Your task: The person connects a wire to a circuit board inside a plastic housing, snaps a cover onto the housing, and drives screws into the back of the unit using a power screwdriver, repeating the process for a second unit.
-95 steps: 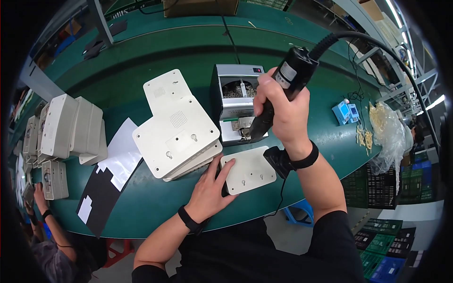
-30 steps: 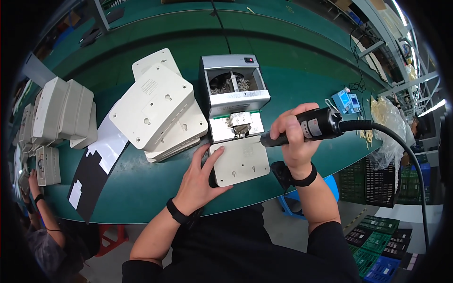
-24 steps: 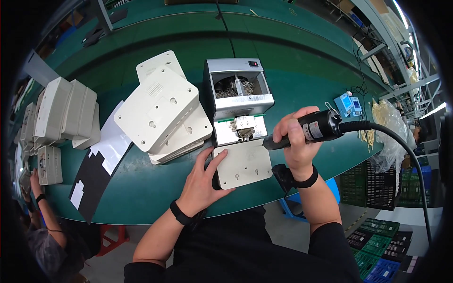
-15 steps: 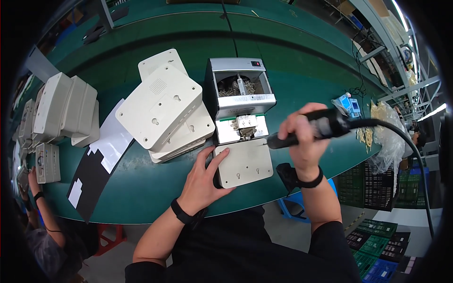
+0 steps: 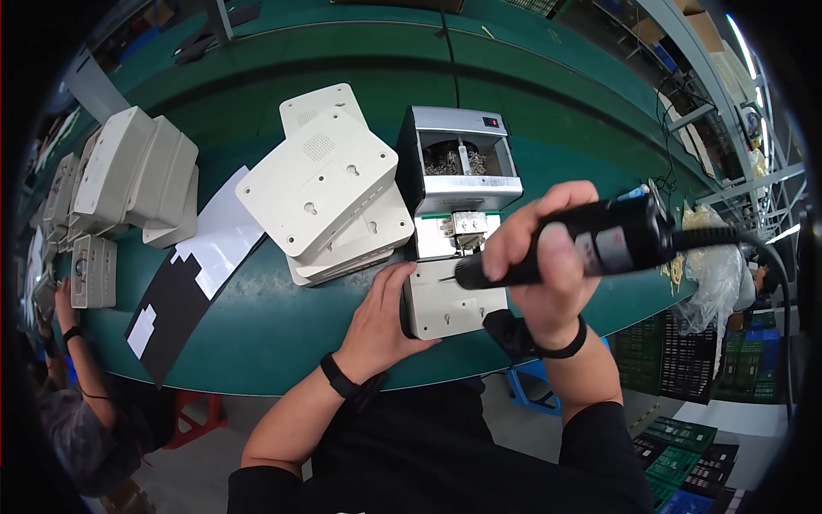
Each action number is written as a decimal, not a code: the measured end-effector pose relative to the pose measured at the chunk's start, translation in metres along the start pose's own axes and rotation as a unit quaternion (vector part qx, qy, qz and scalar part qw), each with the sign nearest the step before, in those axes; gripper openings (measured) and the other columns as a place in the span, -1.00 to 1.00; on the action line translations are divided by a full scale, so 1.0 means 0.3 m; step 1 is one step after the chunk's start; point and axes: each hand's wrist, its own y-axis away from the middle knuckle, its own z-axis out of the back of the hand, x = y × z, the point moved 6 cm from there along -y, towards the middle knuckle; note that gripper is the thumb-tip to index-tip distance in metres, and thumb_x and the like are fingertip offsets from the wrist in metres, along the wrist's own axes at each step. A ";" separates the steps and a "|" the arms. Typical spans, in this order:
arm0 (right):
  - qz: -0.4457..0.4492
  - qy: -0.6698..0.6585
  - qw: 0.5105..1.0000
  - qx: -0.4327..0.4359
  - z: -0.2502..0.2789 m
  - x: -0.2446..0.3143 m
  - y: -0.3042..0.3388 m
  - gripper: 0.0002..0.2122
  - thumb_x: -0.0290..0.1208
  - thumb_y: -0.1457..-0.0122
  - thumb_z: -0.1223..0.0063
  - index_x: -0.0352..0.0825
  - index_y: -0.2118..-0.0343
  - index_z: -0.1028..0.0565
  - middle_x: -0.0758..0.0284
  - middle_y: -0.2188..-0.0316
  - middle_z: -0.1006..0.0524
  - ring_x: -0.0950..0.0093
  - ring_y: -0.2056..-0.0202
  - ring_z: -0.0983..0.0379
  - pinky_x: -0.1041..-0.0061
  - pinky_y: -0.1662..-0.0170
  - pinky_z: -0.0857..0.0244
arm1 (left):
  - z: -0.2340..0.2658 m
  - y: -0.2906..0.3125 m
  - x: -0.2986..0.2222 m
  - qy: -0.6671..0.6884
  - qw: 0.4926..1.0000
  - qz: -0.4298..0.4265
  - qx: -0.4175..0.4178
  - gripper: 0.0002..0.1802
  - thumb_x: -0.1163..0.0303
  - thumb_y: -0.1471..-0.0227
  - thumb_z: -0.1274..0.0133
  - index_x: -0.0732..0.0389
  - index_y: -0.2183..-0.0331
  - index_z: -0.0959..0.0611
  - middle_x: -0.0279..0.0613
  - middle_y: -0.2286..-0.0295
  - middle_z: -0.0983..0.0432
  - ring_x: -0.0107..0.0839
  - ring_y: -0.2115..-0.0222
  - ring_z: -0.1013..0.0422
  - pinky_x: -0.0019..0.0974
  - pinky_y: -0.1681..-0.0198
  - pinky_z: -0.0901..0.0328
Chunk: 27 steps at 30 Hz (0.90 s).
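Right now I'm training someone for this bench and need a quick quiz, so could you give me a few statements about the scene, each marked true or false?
1. The right hand grips a black corded tool. True.
2. The left hand holds the left end of the small off-white housing. True.
3. The black corded tool points away from that housing. False: its thin bit reaches over the housing's top face.
4. The larger off-white housings are stacked to the left of the silver-fronted box. True.
5. The silver-fronted box stands on the near side of the small housing. False: it stands on the far side.
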 end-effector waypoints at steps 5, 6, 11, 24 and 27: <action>0.041 -0.030 0.997 0.057 -0.096 -0.042 0.036 -0.71 -0.38 -0.30 -0.09 -0.34 0.08 -0.23 0.25 0.52 -0.44 0.47 0.58 -0.40 0.43 0.46 -0.42 | 0.006 0.001 0.003 0.009 1.000 -0.011 -0.011 0.25 0.20 0.38 -0.61 0.18 -0.29 -0.24 0.06 -0.17 -0.29 0.09 -0.20 -0.32 -0.01 -0.23 -0.34; 0.035 -0.006 0.998 0.058 -0.101 -0.055 0.039 -0.70 -0.39 -0.30 -0.11 -0.34 0.08 -0.22 0.25 0.51 -0.44 0.48 0.58 -0.40 0.44 0.46 -0.42 | 0.006 0.004 0.002 0.009 1.000 -0.007 -0.008 0.25 0.22 0.37 -0.60 0.18 -0.30 -0.24 0.05 -0.18 -0.28 0.08 -0.20 -0.32 -0.01 -0.22 -0.35; 0.038 0.063 0.993 0.089 -0.116 -0.160 0.064 -0.69 -0.47 -0.27 -0.14 -0.35 0.09 -0.22 0.22 0.49 -0.47 0.50 0.56 -0.40 0.45 0.45 -0.42 | 0.006 0.000 -0.008 0.010 1.000 -0.020 -0.016 0.24 0.24 0.37 -0.59 0.18 -0.30 -0.24 0.05 -0.18 -0.28 0.08 -0.19 -0.32 -0.02 -0.22 -0.36; 0.020 0.090 0.994 0.060 -0.146 -0.161 0.061 -0.70 -0.47 -0.26 -0.15 -0.37 0.09 -0.24 0.22 0.50 -0.48 0.50 0.57 -0.42 0.46 0.44 -0.43 | -0.001 0.002 0.001 0.010 0.999 -0.031 -0.028 0.24 0.24 0.35 -0.58 0.21 -0.30 -0.23 0.07 -0.16 -0.29 0.09 -0.17 -0.33 -0.01 -0.21 -0.36; 0.069 -0.016 0.997 0.015 -0.081 -0.048 0.040 -0.75 -0.44 -0.28 -0.06 -0.37 0.09 -0.27 0.24 0.51 -0.46 0.47 0.59 -0.39 0.43 0.47 -0.41 | -0.005 0.007 0.001 0.002 1.000 -0.011 -0.012 0.24 0.24 0.35 -0.59 0.21 -0.30 -0.23 0.07 -0.15 -0.29 0.09 -0.17 -0.33 -0.01 -0.21 -0.36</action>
